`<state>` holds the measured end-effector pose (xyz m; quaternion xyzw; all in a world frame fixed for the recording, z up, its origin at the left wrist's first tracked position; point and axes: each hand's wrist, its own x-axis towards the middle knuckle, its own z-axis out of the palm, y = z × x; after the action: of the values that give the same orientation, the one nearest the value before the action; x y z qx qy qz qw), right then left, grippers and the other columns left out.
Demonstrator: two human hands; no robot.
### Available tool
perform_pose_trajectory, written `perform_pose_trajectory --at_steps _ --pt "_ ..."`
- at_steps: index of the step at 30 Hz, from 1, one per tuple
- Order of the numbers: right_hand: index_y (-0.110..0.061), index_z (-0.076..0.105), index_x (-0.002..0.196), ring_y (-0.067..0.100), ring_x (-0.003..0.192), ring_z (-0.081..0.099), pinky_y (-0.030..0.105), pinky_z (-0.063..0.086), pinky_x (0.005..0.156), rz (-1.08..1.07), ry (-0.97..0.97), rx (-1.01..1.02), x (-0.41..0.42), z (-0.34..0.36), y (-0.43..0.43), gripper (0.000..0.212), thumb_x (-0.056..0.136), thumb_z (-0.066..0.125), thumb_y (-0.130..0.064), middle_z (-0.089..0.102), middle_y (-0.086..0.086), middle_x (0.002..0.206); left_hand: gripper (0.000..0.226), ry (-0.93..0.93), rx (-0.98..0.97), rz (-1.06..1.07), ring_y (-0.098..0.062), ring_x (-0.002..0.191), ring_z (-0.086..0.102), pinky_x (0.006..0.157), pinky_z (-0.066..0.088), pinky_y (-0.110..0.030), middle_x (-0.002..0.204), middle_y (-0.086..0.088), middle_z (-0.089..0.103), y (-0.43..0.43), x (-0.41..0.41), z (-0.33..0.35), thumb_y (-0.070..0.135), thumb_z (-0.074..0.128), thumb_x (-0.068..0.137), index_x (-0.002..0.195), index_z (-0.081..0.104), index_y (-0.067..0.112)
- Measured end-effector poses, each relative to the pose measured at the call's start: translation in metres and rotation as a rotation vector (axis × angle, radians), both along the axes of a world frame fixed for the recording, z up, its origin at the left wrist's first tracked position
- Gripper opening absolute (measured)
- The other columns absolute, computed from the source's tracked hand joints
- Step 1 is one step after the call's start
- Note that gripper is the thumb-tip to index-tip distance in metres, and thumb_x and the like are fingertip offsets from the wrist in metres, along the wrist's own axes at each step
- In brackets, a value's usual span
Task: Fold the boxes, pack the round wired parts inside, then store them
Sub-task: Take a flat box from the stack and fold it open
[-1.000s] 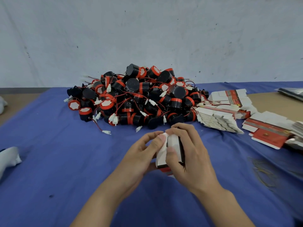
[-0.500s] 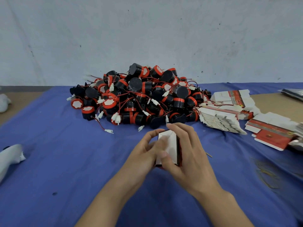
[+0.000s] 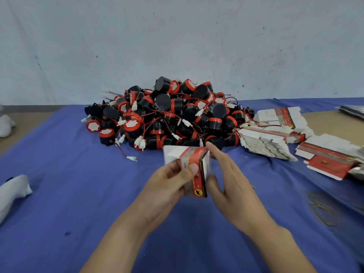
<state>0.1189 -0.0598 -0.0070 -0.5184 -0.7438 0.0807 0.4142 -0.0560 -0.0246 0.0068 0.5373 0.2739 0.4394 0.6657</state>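
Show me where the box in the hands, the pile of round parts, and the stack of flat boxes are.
box (image 3: 197,170), head view, red printed side.
pile of round parts (image 3: 167,119), head view, middle.
stack of flat boxes (image 3: 266,142), head view, top.

Head-worn view, forward-down, close over table (image 3: 59,194)

Wall (image 3: 177,36): pale grey-white, matte, scuffed, with scattered dark specks and faint diagonal streaks; it fills the upper part of the view. Worktop (image 3: 334,125): tan surface butting against the wall's base, bare at both far corners. Blue cloth (image 3: 69,194): covers most of the worktop below the wall, lightly creased, one small dark spot. Light even and diffuse, no hard shadows.
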Motion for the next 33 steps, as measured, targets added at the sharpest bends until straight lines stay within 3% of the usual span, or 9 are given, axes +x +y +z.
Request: perform_pose_trajectory --at_steps 3,6,8,11,16,23,26,30,33 --pt "-0.071 0.012 0.140 -0.030 0.115 0.037 -0.005 0.029 0.089 0.028 -0.028 -0.068 0.001 -0.006 0.003 0.077 0.102 0.049 -0.015 0.026 -0.057 0.131 0.021 0.279 0.202 0.188 -0.011 0.087 0.071 0.070 0.057 -0.026 0.094 0.004 0.075 -0.003 0.003 -0.005 0.039 0.065 0.090 0.104 0.068 0.024" --pt "-0.072 0.028 0.126 -0.015 0.100 0.050 0.004 0.040 0.082 0.005 0.034 -0.134 0.003 -0.011 0.007 0.072 0.101 0.045 -0.007 0.035 -0.055 0.121 0.014 0.741 0.590 0.357 -0.007 0.068 0.053 0.060 0.045 -0.034 0.078 0.011 0.061 0.000 0.002 -0.014 0.021 0.056 0.101 0.090 0.048 0.025" --pt "-0.068 0.035 0.122 -0.010 0.091 0.055 0.006 0.042 0.074 -0.023 0.120 -0.180 0.006 -0.014 0.011 0.068 0.099 0.043 -0.004 0.039 -0.055 0.118 0.019 1.120 0.860 0.378 -0.013 0.075 0.049 0.060 0.039 -0.032 0.091 0.012 0.061 0.003 -0.001 -0.019 0.012 0.051 0.096 0.101 0.043 0.028" --pt "-0.066 0.028 0.134 -0.016 0.118 0.049 0.009 0.041 0.086 0.051 0.221 -0.279 0.006 -0.016 0.015 0.062 0.098 0.048 -0.019 0.047 -0.043 0.130 0.033 1.303 1.046 0.253 -0.017 0.090 0.053 0.079 0.034 -0.027 0.108 0.011 0.063 -0.001 0.000 -0.026 0.007 0.048 0.085 0.111 0.046 0.028" --pt "-0.086 0.034 0.111 -0.009 0.110 0.060 0.007 0.047 0.083 0.145 0.313 -0.395 0.003 -0.018 0.020 0.072 0.103 0.054 -0.018 0.059 -0.038 0.115 0.027 1.287 1.117 0.199 -0.011 0.107 0.056 0.102 0.031 -0.023 0.115 0.012 0.063 0.000 0.003 -0.029 0.017 0.046 0.096 0.120 0.053 0.027" --pt "-0.064 0.040 0.129 -0.006 0.106 0.063 0.006 0.048 0.074 0.064 0.361 -0.408 0.013 -0.018 0.024 0.055 0.101 0.054 -0.019 0.063 -0.034 0.112 0.029 0.896 1.087 0.479 -0.004 0.107 0.050 0.092 0.042 -0.022 0.119 0.014 0.062 -0.007 0.000 -0.017 0.024 0.048 0.099 0.126 0.059 0.025" --pt "-0.063 0.034 0.138 -0.009 0.114 0.059 0.007 0.046 0.081 0.033 0.366 -0.469 0.020 -0.016 0.026 0.056 0.098 0.052 -0.028 0.061 -0.035 0.118 0.028 0.801 0.930 0.603 0.003 0.112 0.050 0.091 0.041 -0.014 0.119 0.024 0.056 -0.002 -0.006 -0.014 0.030 0.040 0.104 0.127 0.056 0.032" --pt "-0.050 0.017 0.157 -0.023 0.117 0.044 0.020 0.037 0.102 -0.014 0.445 -0.517 0.026 -0.009 0.026 0.077 0.089 0.049 -0.065 0.050 -0.033 0.140 0.022 0.640 0.651 0.757 0.010 0.104 0.054 0.081 0.040 -0.003 0.107 0.029 0.061 0.019 -0.017 -0.008 0.027 0.047 0.101 0.117 0.058 0.037" --pt "-0.049 0.018 0.156 -0.030 0.105 0.046 0.020 0.038 0.100 -0.039 0.510 -0.463 0.030 -0.003 0.026 0.093 0.075 0.047 -0.084 0.055 -0.045 0.119 0.020 0.666 0.410 0.756 0.007 0.093 0.056 0.065 0.041 -0.009 0.103 0.024 0.061 0.055 -0.023 -0.003 0.023 0.049 0.102 0.118 0.057 0.033"
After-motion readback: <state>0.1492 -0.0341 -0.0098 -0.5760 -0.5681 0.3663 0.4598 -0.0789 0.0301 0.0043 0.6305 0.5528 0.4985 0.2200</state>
